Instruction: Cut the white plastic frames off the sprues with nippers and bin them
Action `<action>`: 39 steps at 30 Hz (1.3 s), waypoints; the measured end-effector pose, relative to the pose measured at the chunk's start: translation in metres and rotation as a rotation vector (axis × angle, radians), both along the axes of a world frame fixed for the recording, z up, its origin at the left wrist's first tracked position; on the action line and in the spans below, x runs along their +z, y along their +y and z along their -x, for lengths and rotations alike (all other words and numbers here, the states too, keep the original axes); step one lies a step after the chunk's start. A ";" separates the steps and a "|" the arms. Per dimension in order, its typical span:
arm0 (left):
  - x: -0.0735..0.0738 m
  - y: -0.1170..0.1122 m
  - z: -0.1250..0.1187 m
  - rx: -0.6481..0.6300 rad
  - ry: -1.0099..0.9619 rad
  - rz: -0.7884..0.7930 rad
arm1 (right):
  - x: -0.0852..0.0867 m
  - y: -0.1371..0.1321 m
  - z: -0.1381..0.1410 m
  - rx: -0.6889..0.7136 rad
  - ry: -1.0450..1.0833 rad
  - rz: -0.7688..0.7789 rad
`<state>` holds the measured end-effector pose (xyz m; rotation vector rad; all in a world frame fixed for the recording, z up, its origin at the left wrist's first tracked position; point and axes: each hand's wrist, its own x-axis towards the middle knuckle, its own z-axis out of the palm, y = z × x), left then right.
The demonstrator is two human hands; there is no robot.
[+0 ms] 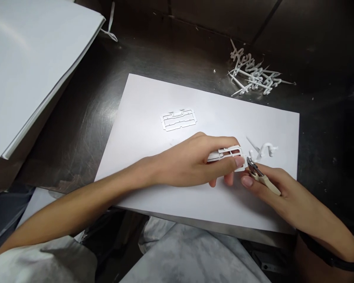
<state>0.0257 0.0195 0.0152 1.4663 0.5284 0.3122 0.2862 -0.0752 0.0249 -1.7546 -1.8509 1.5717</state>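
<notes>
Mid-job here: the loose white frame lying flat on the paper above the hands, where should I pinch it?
Likely best from above: pinch the frame across its short width, on the two long rails. It lies flat and thin on the paper, bare sheet all round.

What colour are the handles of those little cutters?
Cream; the cutters in the right hand show best in the head view.
</notes>
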 end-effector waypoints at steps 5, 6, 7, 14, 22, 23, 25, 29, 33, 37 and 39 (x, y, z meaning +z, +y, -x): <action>0.001 -0.001 0.000 0.046 -0.017 -0.029 | 0.001 0.001 0.000 -0.004 0.016 0.032; 0.001 -0.001 0.000 0.055 -0.013 -0.052 | 0.000 0.001 0.000 -0.006 0.007 0.024; 0.001 -0.001 0.000 0.061 -0.005 -0.079 | -0.001 0.001 0.000 -0.010 -0.004 0.012; 0.001 0.000 0.001 0.048 0.040 -0.143 | -0.001 -0.002 0.002 -0.012 -0.068 0.003; -0.002 -0.001 0.001 0.040 0.033 -0.118 | 0.000 -0.003 0.006 -0.011 -0.070 0.041; -0.002 -0.002 0.000 0.041 0.035 -0.120 | 0.001 -0.002 0.007 -0.017 -0.067 0.048; -0.002 -0.002 0.000 0.040 0.037 -0.129 | 0.001 -0.002 0.009 -0.025 -0.065 0.054; -0.004 -0.001 -0.001 0.045 0.022 -0.151 | -0.001 -0.003 0.012 -0.034 -0.116 -0.011; -0.008 0.002 -0.002 0.036 0.023 -0.120 | -0.004 -0.005 0.013 -0.015 -0.189 -0.087; -0.012 0.004 -0.002 0.022 0.036 -0.055 | -0.007 -0.007 0.010 -0.025 -0.211 -0.086; -0.012 0.005 -0.001 0.027 0.036 -0.039 | -0.010 -0.008 0.007 -0.064 -0.212 -0.084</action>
